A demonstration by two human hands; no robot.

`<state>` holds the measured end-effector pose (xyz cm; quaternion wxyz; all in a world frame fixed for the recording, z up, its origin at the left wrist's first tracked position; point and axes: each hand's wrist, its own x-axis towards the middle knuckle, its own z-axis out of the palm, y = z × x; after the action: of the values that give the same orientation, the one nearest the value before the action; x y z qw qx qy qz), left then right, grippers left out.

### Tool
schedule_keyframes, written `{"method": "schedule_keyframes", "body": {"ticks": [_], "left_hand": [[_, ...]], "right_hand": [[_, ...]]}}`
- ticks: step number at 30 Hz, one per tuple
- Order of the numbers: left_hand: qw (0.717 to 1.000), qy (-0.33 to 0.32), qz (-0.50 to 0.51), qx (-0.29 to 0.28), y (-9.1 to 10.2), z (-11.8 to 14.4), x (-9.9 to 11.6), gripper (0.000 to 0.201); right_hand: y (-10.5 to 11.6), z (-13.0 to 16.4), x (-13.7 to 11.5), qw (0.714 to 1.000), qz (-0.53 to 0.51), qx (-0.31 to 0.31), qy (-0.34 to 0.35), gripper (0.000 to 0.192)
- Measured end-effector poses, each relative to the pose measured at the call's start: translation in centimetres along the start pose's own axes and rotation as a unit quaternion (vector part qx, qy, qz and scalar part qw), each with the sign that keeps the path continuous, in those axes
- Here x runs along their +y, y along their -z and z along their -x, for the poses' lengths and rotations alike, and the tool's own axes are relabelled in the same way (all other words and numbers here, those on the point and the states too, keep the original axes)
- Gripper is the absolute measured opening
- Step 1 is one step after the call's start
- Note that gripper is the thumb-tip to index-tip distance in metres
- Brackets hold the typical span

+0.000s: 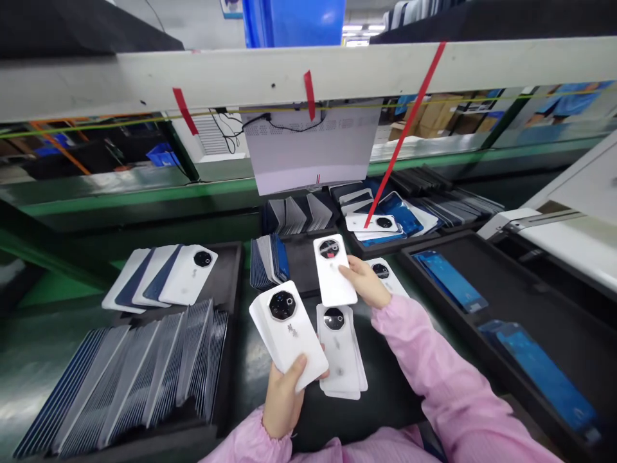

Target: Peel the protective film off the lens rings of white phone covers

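My left hand (282,402) grips a small stack of white phone back covers (288,333), each with a round black camera ring, held tilted above the bench. My right hand (367,281) holds one more white back cover (332,270) by its right edge, a little farther away. Between the two hands, a short pile of the same white covers (340,350) lies flat on the dark mat. Another white cover (385,275) shows partly behind my right hand. Both sleeves are pink.
A dark tray (226,257) at the left holds fanned white covers (166,275) and a long row of upright covers (130,373). Upright stacks (268,260) stand behind. A black tray (511,302) at the right holds blue-filmed parts (450,280). A green conveyor rail (135,196) runs across the back.
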<state>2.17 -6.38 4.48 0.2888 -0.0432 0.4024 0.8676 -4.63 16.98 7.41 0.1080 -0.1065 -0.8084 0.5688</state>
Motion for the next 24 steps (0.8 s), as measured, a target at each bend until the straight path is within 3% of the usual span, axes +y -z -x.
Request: {"method": "schedule_keyframes", "body": {"ticks": [3, 7, 11, 14, 16, 18, 21, 24], "left_hand": [[0.999, 0.007, 0.007, 0.031, 0.0, -0.1, 0.1, 0.06], [0.998, -0.003, 0.013, 0.056, 0.2, -0.3, -0.2, 0.068], [0.998, -0.007, 0.021, 0.062, 0.5, -0.2, -0.3, 0.068], [0.998, 0.0, 0.015, 0.063, 0.5, 0.0, -0.2, 0.068], [0.997, 0.008, 0.009, 0.07, 0.4, 0.2, -0.1, 0.067], [0.997, 0.014, 0.003, 0.082, 0.2, 0.3, 0.1, 0.064], [0.995, 0.019, -0.005, 0.095, 0.0, 0.4, 0.5, 0.061], [0.994, 0.026, -0.014, 0.103, -0.1, 0.4, 0.8, 0.06]], "right_hand": [[-1.6, -5.2, -1.0, 0.994, 0.111, 0.018, 0.0, 0.026], [-6.6, -10.1, -2.3, 0.972, 0.234, -0.016, -0.023, 0.026], [-11.6, -11.6, -2.7, 0.956, 0.284, -0.069, -0.027, 0.029], [-12.9, -11.1, -2.7, 0.951, 0.293, -0.099, -0.014, 0.029], [-11.8, -10.1, -2.4, 0.95, 0.292, -0.106, 0.002, 0.031], [-8.9, -8.3, -1.8, 0.951, 0.295, -0.087, 0.014, 0.034], [-2.1, -4.3, 0.0, 0.945, 0.327, -0.008, -0.016, 0.037], [4.9, 0.2, 2.7, 0.905, 0.393, 0.096, -0.133, 0.039]]}}
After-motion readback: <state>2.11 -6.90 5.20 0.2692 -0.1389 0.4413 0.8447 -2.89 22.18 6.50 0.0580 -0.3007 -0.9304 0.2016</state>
